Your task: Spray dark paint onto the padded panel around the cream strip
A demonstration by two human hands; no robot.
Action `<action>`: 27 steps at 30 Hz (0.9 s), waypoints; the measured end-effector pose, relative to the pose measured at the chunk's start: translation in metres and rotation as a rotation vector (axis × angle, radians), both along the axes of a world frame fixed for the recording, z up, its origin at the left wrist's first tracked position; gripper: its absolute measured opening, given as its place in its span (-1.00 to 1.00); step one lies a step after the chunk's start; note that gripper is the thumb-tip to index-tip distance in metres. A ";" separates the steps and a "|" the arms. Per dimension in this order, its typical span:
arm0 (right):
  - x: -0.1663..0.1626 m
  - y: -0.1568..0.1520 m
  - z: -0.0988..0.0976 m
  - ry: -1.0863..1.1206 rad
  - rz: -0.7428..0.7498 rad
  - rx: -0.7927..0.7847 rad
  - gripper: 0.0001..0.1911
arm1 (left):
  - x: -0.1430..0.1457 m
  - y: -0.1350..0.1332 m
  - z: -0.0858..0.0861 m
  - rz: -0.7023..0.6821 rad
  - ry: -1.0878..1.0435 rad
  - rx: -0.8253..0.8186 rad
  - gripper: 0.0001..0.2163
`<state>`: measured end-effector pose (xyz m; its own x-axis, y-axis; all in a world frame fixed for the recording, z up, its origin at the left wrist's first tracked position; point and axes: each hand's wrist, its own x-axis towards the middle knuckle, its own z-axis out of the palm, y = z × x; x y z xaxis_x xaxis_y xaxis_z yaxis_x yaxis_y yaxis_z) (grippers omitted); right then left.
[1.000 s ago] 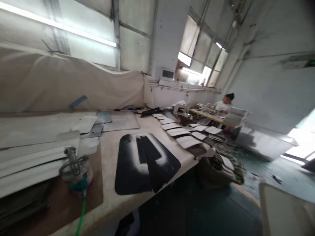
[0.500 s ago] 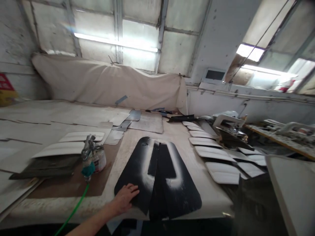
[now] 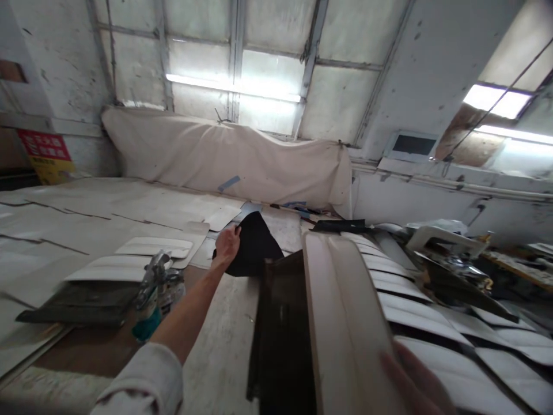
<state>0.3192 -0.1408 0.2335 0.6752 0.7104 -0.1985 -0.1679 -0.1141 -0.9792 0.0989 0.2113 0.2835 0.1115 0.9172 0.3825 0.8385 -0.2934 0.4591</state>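
Nearest, the right hand (image 3: 415, 380) grips a pale panel (image 3: 345, 323), its long axis running away over the counter (image 3: 216, 346). Farther left, the left hand (image 3: 227, 243) pinches a black sheet (image 3: 254, 245), lifted beside the spray gun (image 3: 151, 288).

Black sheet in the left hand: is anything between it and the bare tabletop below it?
Nothing visible. The left hand grips the black sheet at its edge; the tabletop beneath looks bare. The spray gun stands off to the left.
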 end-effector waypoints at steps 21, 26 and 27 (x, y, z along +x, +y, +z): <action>0.050 0.181 -0.171 -0.325 0.165 -0.124 -0.59 | 0.049 0.061 0.054 0.008 0.108 0.285 -0.68; 0.063 0.188 -0.174 -0.374 0.149 -0.140 -0.65 | 0.052 0.053 0.049 0.024 0.156 0.300 -0.65; 0.065 0.188 -0.174 -0.384 0.153 -0.145 -0.66 | 0.052 0.052 0.049 0.032 0.165 0.298 -0.65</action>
